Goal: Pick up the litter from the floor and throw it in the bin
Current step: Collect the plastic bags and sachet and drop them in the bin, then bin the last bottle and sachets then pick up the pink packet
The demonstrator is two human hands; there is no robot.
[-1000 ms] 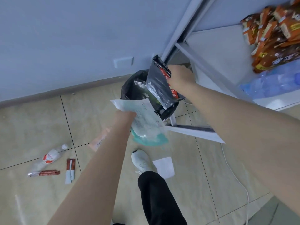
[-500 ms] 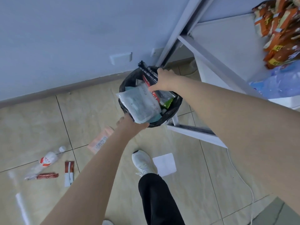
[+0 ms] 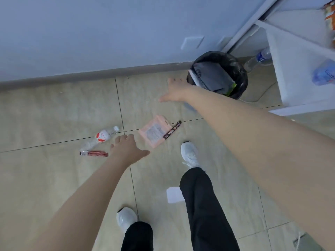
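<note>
The black-lined bin (image 3: 237, 69) stands by the wall at the upper right, with wrappers lying in it. My right hand (image 3: 176, 91) hovers open just left of the bin, fingers spread, holding nothing. My left hand (image 3: 126, 147) is open and empty above the floor tiles. Around it lie a crushed clear bottle (image 3: 99, 138) with a red label, a red stick wrapper (image 3: 94, 153), a pink packet (image 3: 154, 133) and a dark stick wrapper (image 3: 172, 132). A white paper square (image 3: 173, 194) lies behind my right leg.
White shelving (image 3: 297, 84) stands to the right of the bin, with a water bottle (image 3: 257, 58) on the floor beneath it and a white cable (image 3: 261, 95) nearby. My white shoes (image 3: 190, 154) stand on the beige tiles. A grey skirting runs along the wall.
Both hands have let go of their wrappers, which now lie in the bin. Both hands have drawn back open, the left one down towards the litter on the floor. The view has swung left.
</note>
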